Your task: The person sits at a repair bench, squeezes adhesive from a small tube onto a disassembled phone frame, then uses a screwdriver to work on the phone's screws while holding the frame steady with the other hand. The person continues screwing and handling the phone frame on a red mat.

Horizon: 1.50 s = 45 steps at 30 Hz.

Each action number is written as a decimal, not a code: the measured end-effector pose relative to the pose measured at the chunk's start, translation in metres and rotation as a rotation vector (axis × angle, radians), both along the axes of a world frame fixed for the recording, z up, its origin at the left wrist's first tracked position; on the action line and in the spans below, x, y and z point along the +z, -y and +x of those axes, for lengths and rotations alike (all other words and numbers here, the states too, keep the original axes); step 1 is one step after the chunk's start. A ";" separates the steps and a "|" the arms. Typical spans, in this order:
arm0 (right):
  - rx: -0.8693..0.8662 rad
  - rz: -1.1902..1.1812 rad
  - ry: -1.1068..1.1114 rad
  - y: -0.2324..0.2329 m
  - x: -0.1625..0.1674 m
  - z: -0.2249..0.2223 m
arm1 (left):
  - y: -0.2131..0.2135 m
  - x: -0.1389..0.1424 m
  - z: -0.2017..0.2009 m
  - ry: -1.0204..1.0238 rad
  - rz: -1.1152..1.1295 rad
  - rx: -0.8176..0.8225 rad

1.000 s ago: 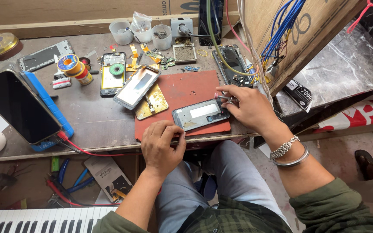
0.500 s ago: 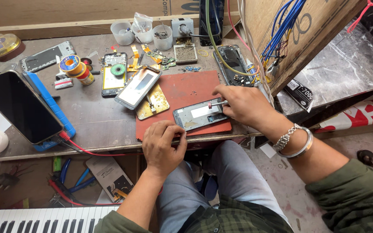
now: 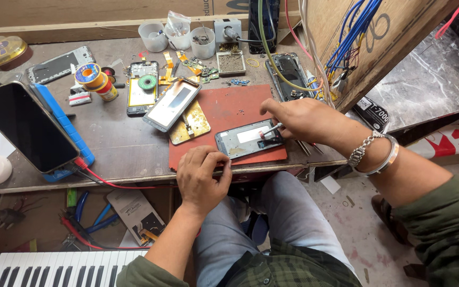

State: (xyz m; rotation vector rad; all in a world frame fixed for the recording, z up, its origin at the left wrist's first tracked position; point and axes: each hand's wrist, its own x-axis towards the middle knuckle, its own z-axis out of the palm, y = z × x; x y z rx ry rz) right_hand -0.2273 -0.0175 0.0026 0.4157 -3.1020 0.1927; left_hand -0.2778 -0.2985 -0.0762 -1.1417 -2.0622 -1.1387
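A dismantled phone frame (image 3: pixel 243 140) lies on a red mat (image 3: pixel 229 109) at the bench's front edge. My left hand (image 3: pixel 202 178) rests curled at the mat's front edge, its fingertips against the frame's near left corner. My right hand (image 3: pixel 298 119) holds a thin metal tool (image 3: pixel 270 130), perhaps a screwdriver, with its tip down on the frame's right part. A silver bracelet sits on my right wrist.
A second phone (image 3: pixel 171 104) lies on a gold plate on the mat's left. A big dark phone (image 3: pixel 25 126) leans on a blue stand at left. Plastic cups (image 3: pixel 204 42), solder reels, loose parts and cables crowd the back. A keyboard (image 3: pixel 59 268) sits below.
My right hand has shifted along the frame and now presses the tool onto it. The view has tilted slightly; my left hand has stayed at the frame's corner.
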 end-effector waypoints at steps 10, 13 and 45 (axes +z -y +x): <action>0.071 0.054 -0.071 0.008 0.005 0.002 | 0.000 -0.001 -0.001 -0.004 -0.010 0.005; 0.037 0.051 -0.005 0.012 0.005 -0.001 | 0.001 -0.002 -0.001 -0.004 -0.012 0.008; -0.149 -0.469 -0.002 0.013 -0.001 -0.043 | 0.002 -0.003 -0.002 0.006 -0.013 0.004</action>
